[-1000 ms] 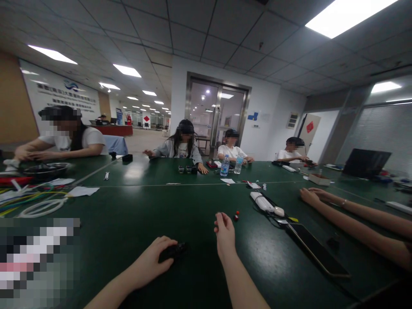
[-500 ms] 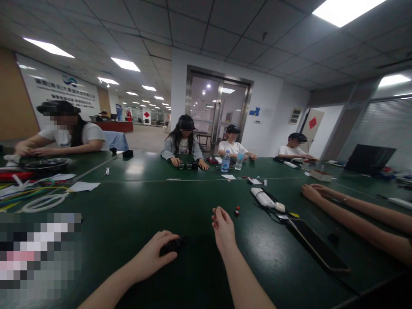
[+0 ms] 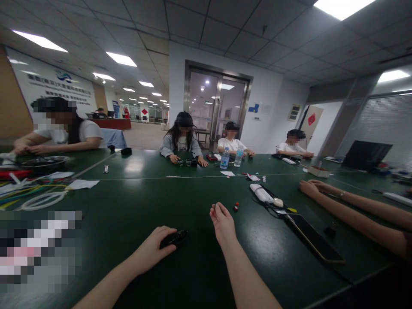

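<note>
My left hand (image 3: pixel 157 246) is closed around a small, dark, elongated object (image 3: pixel 180 236) at the green table's surface. Its far end sticks out past my fingers, and the rest is hidden by them. To the right, my right hand (image 3: pixel 223 221) is raised a little, palm turned inward. Its thumb and fingers are pinched together, and whatever may be between the tips is too small to make out. Just beyond it on the table stands a tiny red and dark piece (image 3: pixel 236 207).
A white power strip (image 3: pixel 261 194) and a dark phone-like slab (image 3: pixel 313 238) lie at right, near another person's arms (image 3: pixel 325 199). Cables (image 3: pixel 41 199) and papers are at left. Two water bottles (image 3: pixel 225 159) stand farther back, where several people sit.
The view has shifted slightly. In my left hand, the dark object now shows its far end tipped a little higher. My right hand keeps its pinch.
</note>
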A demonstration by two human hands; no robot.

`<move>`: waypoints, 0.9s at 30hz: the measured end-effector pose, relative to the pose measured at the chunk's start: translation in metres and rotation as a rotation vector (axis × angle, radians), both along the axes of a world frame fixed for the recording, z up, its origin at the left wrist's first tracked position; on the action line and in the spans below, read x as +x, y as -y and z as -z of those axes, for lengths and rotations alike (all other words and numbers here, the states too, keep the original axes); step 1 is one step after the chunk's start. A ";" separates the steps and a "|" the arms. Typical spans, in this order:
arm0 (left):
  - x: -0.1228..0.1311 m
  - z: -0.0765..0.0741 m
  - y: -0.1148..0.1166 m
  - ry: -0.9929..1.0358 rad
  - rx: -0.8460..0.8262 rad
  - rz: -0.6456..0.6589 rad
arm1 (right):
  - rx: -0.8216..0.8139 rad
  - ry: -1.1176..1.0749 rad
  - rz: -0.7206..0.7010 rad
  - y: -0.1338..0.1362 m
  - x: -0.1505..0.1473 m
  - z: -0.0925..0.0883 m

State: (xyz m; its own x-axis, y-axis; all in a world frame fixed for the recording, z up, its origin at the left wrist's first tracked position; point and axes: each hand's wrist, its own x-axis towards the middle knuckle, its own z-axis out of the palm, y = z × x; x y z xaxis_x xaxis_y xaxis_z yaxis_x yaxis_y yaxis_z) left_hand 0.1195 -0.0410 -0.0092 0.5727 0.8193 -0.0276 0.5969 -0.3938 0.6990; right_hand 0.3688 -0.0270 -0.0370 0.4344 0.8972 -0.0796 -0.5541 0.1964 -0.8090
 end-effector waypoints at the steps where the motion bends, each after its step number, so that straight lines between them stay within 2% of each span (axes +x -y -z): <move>1: 0.001 -0.002 0.001 -0.006 -0.002 -0.005 | -0.012 0.000 0.001 0.001 0.000 -0.001; 7: 0.002 -0.009 0.004 -0.007 -0.006 0.004 | -0.057 -0.014 -0.022 0.004 -0.002 -0.006; 14: 0.001 -0.004 0.002 0.009 0.012 0.020 | -0.143 0.040 0.005 0.002 -0.001 -0.005; 21: 0.001 -0.003 0.001 0.032 0.007 0.037 | -0.174 -0.193 -0.009 0.003 -0.004 -0.011; 27: -0.002 -0.001 0.001 0.054 -0.033 0.029 | -0.177 -0.206 -0.049 0.007 -0.006 -0.016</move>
